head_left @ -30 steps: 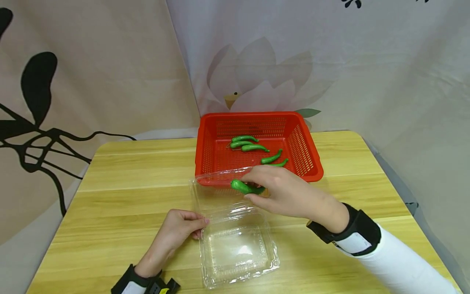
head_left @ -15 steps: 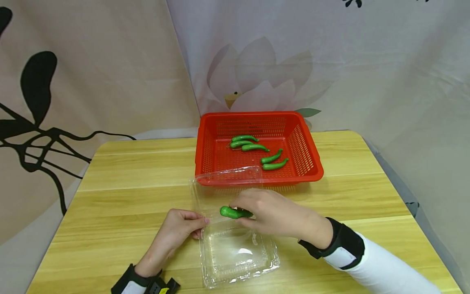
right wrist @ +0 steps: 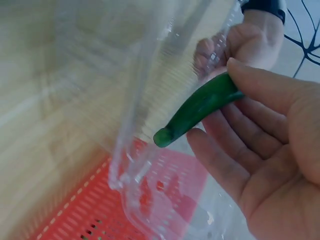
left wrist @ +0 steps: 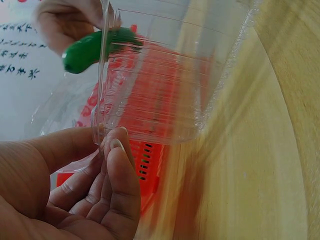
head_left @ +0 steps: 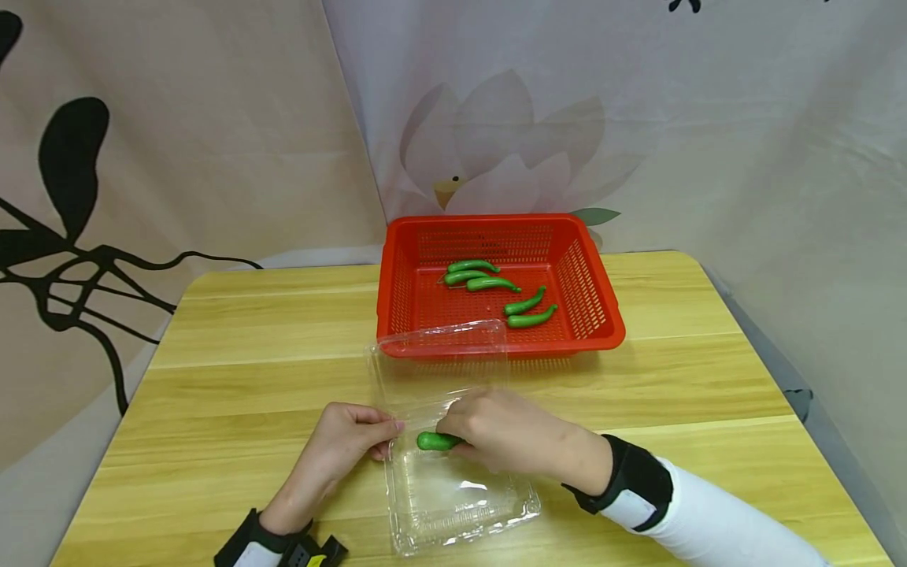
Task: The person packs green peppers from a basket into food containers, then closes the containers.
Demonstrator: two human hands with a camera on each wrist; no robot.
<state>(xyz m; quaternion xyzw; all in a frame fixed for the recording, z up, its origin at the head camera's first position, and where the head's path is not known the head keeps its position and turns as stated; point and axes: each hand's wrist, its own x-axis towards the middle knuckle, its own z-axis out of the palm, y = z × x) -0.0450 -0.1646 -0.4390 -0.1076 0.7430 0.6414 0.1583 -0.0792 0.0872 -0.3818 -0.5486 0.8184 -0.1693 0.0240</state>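
A clear plastic clamshell box (head_left: pixel 453 504) lies unfolded on the table, its lid (head_left: pixel 439 374) leaning over the front rim of a red basket. My left hand (head_left: pixel 350 437) pinches the box's left edge near the hinge between thumb and fingers, as the left wrist view also shows. My right hand (head_left: pixel 499 433) holds a green chili pepper (head_left: pixel 435 441) over the box's upper part. In the right wrist view the pepper (right wrist: pixel 200 107) sits between thumb and fingers, its thick end sticking out. Whether it touches the box floor, I cannot tell.
The red plastic basket (head_left: pixel 602 335) stands at the back of the wooden table (head_left: pixel 269 346). Several green peppers (head_left: pixel 492 283) lie inside it. A patterned cloth (head_left: pixel 524 126) hangs behind the table.
My right hand has come down and toward me from the basket's front, carrying the pepper over the clamshell box. My left hand keeps its place on the box edge.
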